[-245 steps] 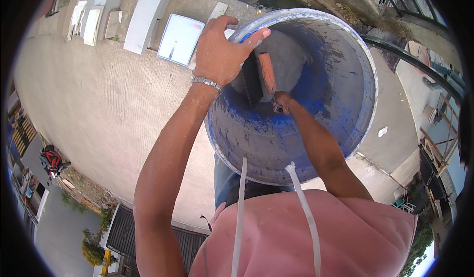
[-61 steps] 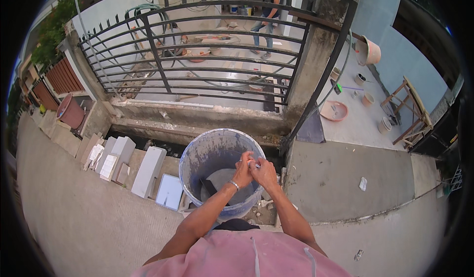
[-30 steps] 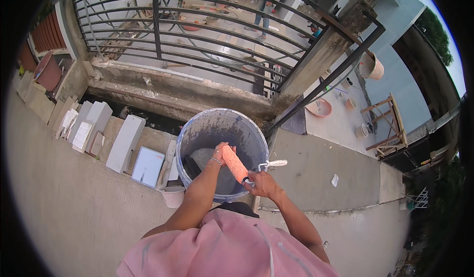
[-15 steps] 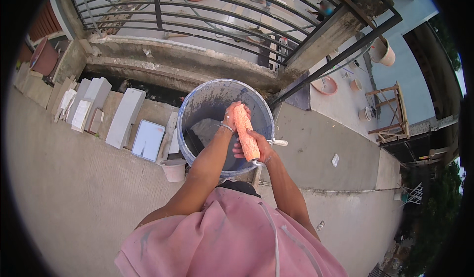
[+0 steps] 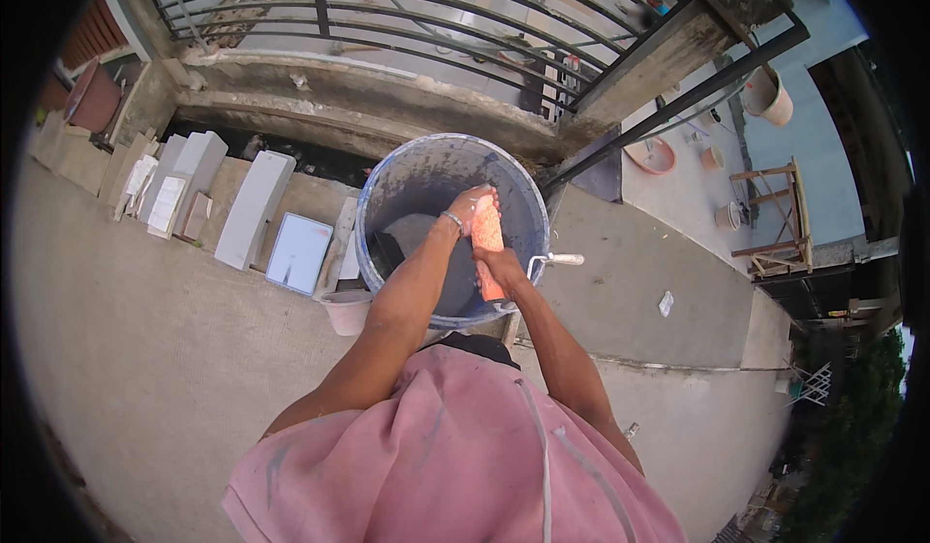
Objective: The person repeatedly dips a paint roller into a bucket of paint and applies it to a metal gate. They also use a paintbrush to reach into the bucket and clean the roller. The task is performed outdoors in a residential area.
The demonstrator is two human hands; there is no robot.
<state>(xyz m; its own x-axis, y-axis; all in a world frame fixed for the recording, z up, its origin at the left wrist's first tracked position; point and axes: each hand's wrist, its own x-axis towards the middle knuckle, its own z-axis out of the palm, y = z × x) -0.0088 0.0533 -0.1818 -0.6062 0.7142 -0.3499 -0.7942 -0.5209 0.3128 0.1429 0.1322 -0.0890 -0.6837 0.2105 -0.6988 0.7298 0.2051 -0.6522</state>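
Over a large blue-rimmed drum (image 5: 538,189) I hold an orange paint roller (image 5: 488,230) in both hands. My left hand (image 5: 473,206), wet and whitish, wraps round the far end of the roller's sleeve. Lower down, my right hand (image 5: 501,266) is closed round the sleeve near its near end. The roller's wire frame and pale handle (image 5: 566,259) stick out to the right, past the drum's rim. Inside the drum is greyish liquid (image 5: 455,296), with a dark object (image 5: 387,252) at its left side, of a kind I cannot make out.
A small pale bucket (image 5: 347,312) stands against the drum's near left. Grey blocks (image 5: 254,209) and a white-blue rectangular lid or panel (image 5: 298,252) lie to the left. Beyond runs a low wall with a black metal fence (image 5: 387,10). A wooden stand (image 5: 775,216) is at the right.
The roller has gone lower into the drum and stands more upright. My left hand now looks wetter, and my right hand has closed further round the sleeve. The view has shifted slightly.
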